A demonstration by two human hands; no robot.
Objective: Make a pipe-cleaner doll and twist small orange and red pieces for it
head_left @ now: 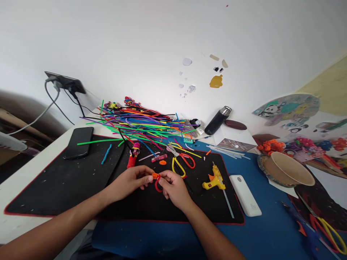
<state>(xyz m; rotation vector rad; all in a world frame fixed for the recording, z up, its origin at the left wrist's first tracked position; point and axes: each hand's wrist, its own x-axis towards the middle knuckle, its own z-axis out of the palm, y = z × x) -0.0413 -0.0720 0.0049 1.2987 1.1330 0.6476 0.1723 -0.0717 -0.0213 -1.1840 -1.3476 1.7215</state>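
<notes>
My left hand (pixel 132 180) and my right hand (pixel 173 186) meet over a black mat (pixel 67 184). Between their fingertips they pinch a small orange piece (pixel 155 176) joined to a red pipe cleaner loop (pixel 157 186). The left fingers hold the orange end and the right fingers hold the red loop. Just beyond the hands lie an orange disc (pixel 162 162), a pink stick (pixel 159 157) and a small red and pink pipe cleaner figure (pixel 133 155).
A heap of coloured pipe cleaners (pixel 141 124) fills the back. Scissors (pixel 180 160), a yellow glue gun (pixel 214 179) and a white power bank (pixel 245 195) lie to the right. A phone (pixel 79 142) sits left, a black flask (pixel 217 120) and a paper bowl (pixel 287 168) right.
</notes>
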